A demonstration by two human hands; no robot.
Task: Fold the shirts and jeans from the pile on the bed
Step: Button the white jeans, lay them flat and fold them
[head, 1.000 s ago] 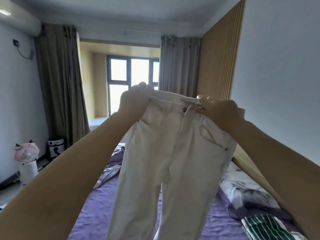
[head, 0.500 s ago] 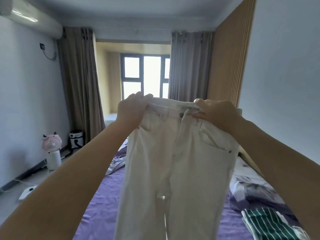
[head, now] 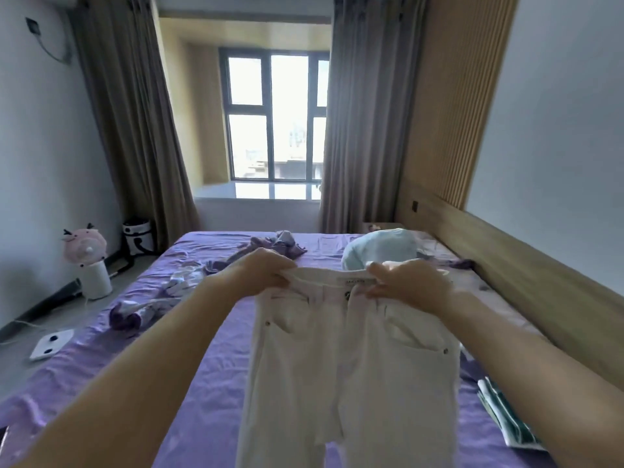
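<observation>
**White jeans held at waistband over bed**

One pair of white jeans [head: 344, 359] was observed, front side up, with its two legs running toward the camera and out of the lower edge of view; the waistband pointed toward the window [head: 275, 119]; whether the fabric rested fully on the purple sheet [head: 209, 383] or hung just above it could not be determined.

Two hands were on the garment; the left hand [head: 260, 275] gripped the left end of the waistband, fingers curled over the band; the right hand [head: 408, 283] gripped the right part of the waistband beside the button, fingers curled and thumb pressed on the front of the fabric.

On the bed, counted: one pale blue rounded bundle [head: 381, 248] just beyond the right hand; one green-and-white striped garment [head: 503, 413], folded, at the right edge near the headboard panel [head: 526, 275]; crumpled purple patterned cloth in at least two clumps, one far clump [head: 273, 246] near the foot of the bed and one left clump [head: 141, 309] near the left edge; their exact number of pieces could not be told.

On the floor to the left: one pink fan [head: 87, 255] on a white base; one white and black container [head: 136, 236] by the curtain; one flat white item [head: 50, 342] with two dark spots.

Two curtains [head: 135, 123] flanked the single window.
</observation>
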